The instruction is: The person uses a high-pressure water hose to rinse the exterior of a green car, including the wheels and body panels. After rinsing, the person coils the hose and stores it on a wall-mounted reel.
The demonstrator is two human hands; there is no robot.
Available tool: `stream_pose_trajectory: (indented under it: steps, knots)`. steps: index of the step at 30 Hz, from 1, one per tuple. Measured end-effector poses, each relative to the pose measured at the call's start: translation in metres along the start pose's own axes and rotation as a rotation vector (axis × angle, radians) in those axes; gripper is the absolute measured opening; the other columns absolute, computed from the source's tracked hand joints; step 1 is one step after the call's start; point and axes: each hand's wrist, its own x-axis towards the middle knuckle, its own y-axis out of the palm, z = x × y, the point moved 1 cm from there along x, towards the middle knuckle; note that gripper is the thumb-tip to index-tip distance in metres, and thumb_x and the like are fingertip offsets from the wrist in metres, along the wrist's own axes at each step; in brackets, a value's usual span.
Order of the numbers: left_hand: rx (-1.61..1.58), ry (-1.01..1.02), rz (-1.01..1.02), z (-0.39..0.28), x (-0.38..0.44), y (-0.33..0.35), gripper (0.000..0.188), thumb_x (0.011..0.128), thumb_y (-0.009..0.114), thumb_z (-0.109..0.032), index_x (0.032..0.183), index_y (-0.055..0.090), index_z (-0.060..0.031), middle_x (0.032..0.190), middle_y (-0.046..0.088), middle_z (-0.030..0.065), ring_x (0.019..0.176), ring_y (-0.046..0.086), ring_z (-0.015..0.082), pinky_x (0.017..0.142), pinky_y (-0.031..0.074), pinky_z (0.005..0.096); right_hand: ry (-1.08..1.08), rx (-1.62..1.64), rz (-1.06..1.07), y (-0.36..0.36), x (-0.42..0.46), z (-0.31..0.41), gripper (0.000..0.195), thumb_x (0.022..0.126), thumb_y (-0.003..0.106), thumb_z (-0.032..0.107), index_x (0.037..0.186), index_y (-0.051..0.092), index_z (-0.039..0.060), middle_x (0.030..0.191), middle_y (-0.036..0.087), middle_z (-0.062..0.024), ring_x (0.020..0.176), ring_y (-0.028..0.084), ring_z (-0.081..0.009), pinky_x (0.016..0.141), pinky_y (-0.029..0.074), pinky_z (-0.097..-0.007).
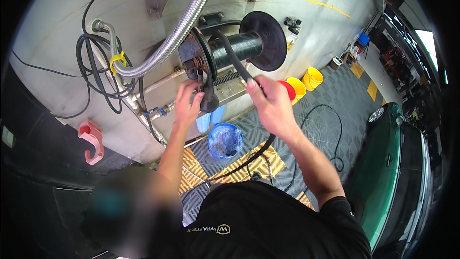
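A black hose reel [235,48] with round end flanges is mounted low on the wall before me. My right hand [271,106] is closed around a thick black hose [233,57] that runs from the reel's drum. Below that hand, the hose hangs in a curve towards the floor. My left hand [188,100] is at the reel's near side, its fingers curled beside the crank [207,88]. The fingertips seem to touch the crank, but whether they grip it is hidden. A black knob [210,104] shows just beyond the thumb.
A braided metal hose [176,34] crosses in front of the reel's left. Coiled black cable [95,68] hangs on wall pipes. On the tiled floor stand a blue bucket [225,141] and yellow buckets [312,79]. Hose loops [339,133] lie near a green car [381,162].
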Motion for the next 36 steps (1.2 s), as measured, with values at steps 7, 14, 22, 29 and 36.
stream_pose_trajectory:
  steps: [7, 14, 22, 29, 36]
  knots:
    - [0.828, -0.142, 0.188, -0.059, 0.156, -0.04, 0.039, 0.085, 0.065, -0.013, 0.121, 0.064, -0.0006, 0.115, 0.068, 0.0243, 0.111, 0.065, 0.0434, 0.098, 0.051, 0.0522, 0.039, -0.025, 0.042, 0.014, -0.011, 0.003, 0.036, 0.106, 0.058, 0.027, 0.086, 0.057, -0.0026, 0.063, 0.045, -0.0024, 0.061, 0.042, -0.0091, 0.055, 0.036, -0.0338]
    - [0.833, -0.266, 0.236, -0.014, 0.179, -0.028, 0.027, 0.087, 0.062, -0.02, 0.1, 0.076, -0.0011, 0.105, 0.074, 0.0259, 0.099, 0.072, 0.0448, 0.084, 0.058, 0.0526, 0.044, -0.256, 0.136, 0.0, -0.031, 0.092, 0.034, 0.102, 0.057, 0.023, 0.084, 0.06, -0.0052, 0.068, 0.062, -0.0273, 0.071, 0.064, -0.0479, 0.063, 0.048, -0.0515]
    - [0.859, -0.357, 0.206, 0.015, 0.201, -0.025, 0.037, 0.088, 0.065, -0.031, 0.111, 0.076, -0.0049, 0.115, 0.074, 0.0222, 0.108, 0.071, 0.041, 0.091, 0.056, 0.0508, 0.055, -0.361, 0.219, -0.044, -0.079, 0.118, 0.021, 0.098, 0.061, 0.013, 0.088, 0.056, -0.0051, 0.067, 0.06, -0.0237, 0.067, 0.061, -0.0475, 0.061, 0.046, -0.051]
    - [0.891, -0.699, 0.614, 0.011, 0.214, -0.023, 0.039, 0.089, 0.064, -0.033, 0.117, 0.075, -0.0087, 0.121, 0.074, 0.0147, 0.116, 0.07, 0.0341, 0.094, 0.055, 0.0458, 0.079, -0.261, 0.206, -0.059, -0.08, 0.088, 0.014, 0.096, 0.06, 0.008, 0.094, 0.056, -0.005, 0.07, 0.06, -0.0236, 0.069, 0.06, -0.0464, 0.062, 0.045, -0.0503]
    - [1.098, -0.451, 0.695, 0.106, 0.113, -0.008, 0.038, 0.09, 0.065, -0.038, 0.118, 0.075, -0.0156, 0.126, 0.072, 0.0112, 0.116, 0.069, 0.0307, 0.095, 0.056, 0.0436, 0.028, -0.185, 0.142, -0.023, -0.021, -0.006, 0.024, 0.099, 0.059, 0.017, 0.107, 0.059, -0.0057, 0.08, 0.066, -0.0309, 0.082, 0.065, -0.0514, 0.074, 0.049, -0.0574]
